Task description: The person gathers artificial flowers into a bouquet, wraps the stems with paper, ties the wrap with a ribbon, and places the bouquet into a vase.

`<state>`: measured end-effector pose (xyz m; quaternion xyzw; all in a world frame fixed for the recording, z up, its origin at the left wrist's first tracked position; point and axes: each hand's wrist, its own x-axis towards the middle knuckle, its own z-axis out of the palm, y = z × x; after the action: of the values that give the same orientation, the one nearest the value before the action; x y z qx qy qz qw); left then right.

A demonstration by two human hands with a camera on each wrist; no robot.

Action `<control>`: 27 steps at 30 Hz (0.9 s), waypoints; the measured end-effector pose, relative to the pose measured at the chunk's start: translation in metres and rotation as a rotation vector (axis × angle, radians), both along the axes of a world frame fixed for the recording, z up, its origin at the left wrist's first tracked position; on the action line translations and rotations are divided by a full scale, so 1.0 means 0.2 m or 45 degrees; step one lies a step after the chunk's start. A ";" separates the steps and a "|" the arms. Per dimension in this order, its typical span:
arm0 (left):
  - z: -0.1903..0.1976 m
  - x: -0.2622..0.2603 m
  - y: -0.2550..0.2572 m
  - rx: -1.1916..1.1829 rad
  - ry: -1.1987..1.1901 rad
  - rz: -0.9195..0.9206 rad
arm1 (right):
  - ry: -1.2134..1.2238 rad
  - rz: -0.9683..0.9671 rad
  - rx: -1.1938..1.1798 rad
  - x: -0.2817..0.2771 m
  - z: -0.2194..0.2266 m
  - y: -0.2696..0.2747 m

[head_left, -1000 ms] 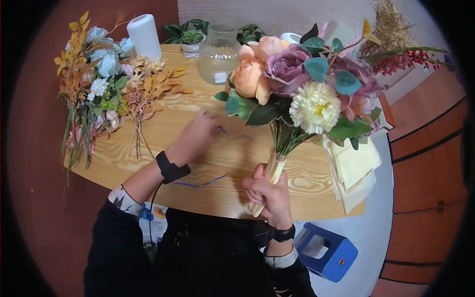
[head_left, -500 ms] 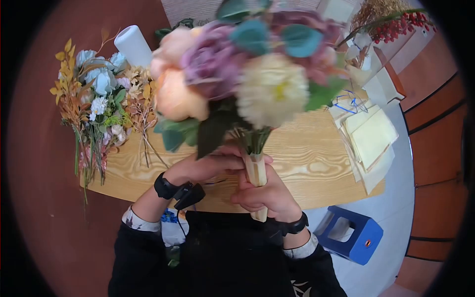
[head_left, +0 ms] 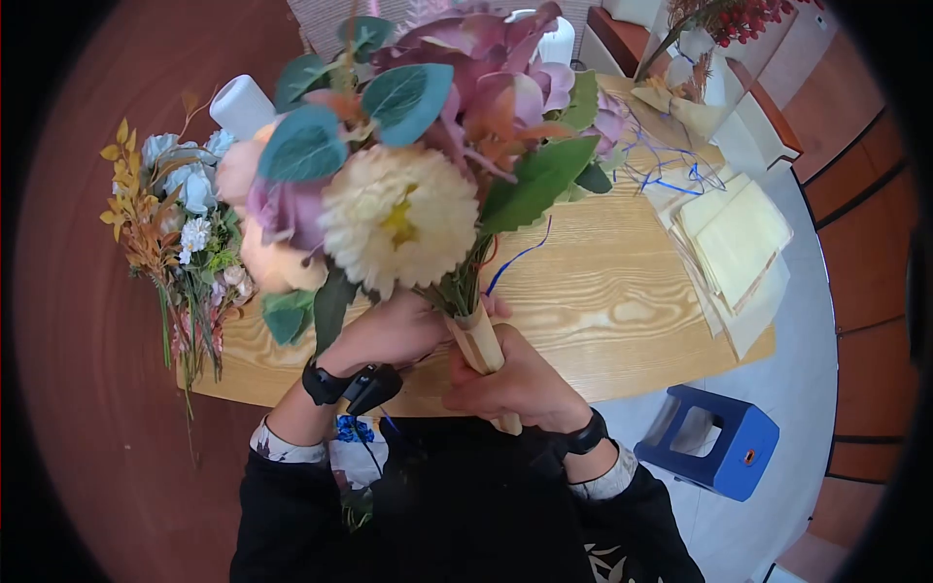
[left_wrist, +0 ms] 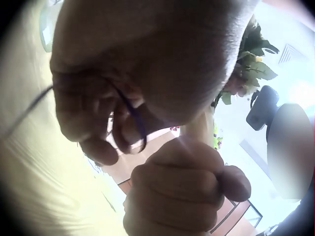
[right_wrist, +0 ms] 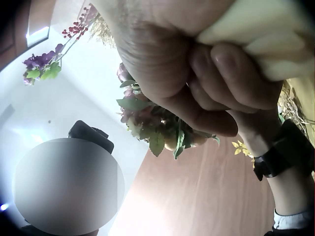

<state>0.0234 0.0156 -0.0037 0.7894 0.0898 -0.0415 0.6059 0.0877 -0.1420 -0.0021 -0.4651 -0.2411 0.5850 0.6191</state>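
Observation:
In the head view, a bouquet [head_left: 398, 219] of cream, purple and peach flowers with green leaves tilts to the left over the table. My right hand [head_left: 530, 384] grips its stems, which are bound in a pale wrapping [head_left: 476, 340]. Just left of that binding is my left hand [head_left: 394, 335], its fingers partly hidden behind the stems. A thin blue ribbon [head_left: 520, 260] sticks out behind the stems toward the right. The left wrist view shows the ribbon [left_wrist: 130, 110] running through the left hand's curled fingers, above the right fist [left_wrist: 177, 191].
Loose flower stems [head_left: 194, 189] lie at the table's left, with a white vase [head_left: 241, 107] behind them. Pale wrapping sheets [head_left: 734, 238] are stacked at the right edge, beside tangled blue ribbon [head_left: 671, 180]. A blue stool [head_left: 724, 447] stands on the floor at right.
My left hand has come from the tabletop to the stems, bringing the blue ribbon up with it. The bouquet has moved left in view and now leans left, still in my right hand.

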 end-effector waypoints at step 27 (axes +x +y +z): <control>0.14 -0.05 0.01 -0.472 -0.312 -0.138 | -0.066 -0.001 0.317 -0.03 -0.04 -0.07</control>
<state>0.0125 0.0178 0.0245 0.6674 -0.0364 0.0064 0.7438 0.0817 -0.1560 -0.0096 -0.3996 -0.3275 0.5382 0.6659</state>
